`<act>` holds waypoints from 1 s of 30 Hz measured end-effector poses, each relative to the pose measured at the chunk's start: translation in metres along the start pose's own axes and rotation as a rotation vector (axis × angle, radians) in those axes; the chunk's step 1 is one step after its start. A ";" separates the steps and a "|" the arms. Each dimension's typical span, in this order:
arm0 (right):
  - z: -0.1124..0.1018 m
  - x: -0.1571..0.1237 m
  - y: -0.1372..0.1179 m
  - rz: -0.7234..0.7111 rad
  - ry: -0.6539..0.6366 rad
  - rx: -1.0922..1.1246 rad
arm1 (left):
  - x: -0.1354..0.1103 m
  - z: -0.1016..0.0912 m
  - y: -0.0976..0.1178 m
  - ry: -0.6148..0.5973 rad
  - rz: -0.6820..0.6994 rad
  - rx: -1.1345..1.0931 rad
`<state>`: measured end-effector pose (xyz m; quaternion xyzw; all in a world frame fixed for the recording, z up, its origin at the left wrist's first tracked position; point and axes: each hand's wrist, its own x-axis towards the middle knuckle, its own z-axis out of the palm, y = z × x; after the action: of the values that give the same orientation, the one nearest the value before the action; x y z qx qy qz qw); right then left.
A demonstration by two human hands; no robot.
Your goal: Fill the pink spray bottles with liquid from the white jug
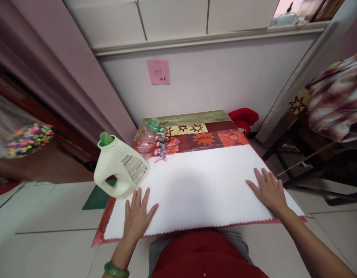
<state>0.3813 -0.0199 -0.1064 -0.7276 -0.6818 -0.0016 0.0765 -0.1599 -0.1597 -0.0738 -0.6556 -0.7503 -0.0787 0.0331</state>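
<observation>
- Tabletop (215,117): largest; set under left hand (137,212) and right hand (268,191); wood-like strip exposed at far edge.
- Red cover (192,142): draped beneath the sheet, visible beyond the hands; glossy, star-patterned, probably soft and slippery.
- White sheet (201,185): spread flat under and between both hands; matte, smooth, zigzag-edged. Judged light and easily creased; paper or cloth cannot be told. Best taken by opposite edges.
- Jug (126,160): stood just beyond left hand; off-white moulded plastic, printed label (134,170), green piece (105,138) at the mouth. Walls judged fairly stiff; fill not visible, so weight cannot be told. Best lifted by its looped handle (99,175).
- Hands: held well apart, laid palm-down with fingers spread; nothing gripped.
- Spray bottles (146,143): laid on their sides past the jug, farther out from left hand; clear, rounded, pink and green tinted. Probably light, prone to rolling; best held round the body, clear of the grey trigger heads (161,147).
</observation>
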 end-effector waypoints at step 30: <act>0.043 0.190 -0.158 -0.205 -0.046 0.137 | 0.242 0.050 0.126 -0.046 0.224 -0.131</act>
<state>0.2337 0.1830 -0.1111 -0.6471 -0.7525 0.0540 0.1098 -0.0663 0.1011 -0.0772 -0.7378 -0.6660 -0.1085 -0.0185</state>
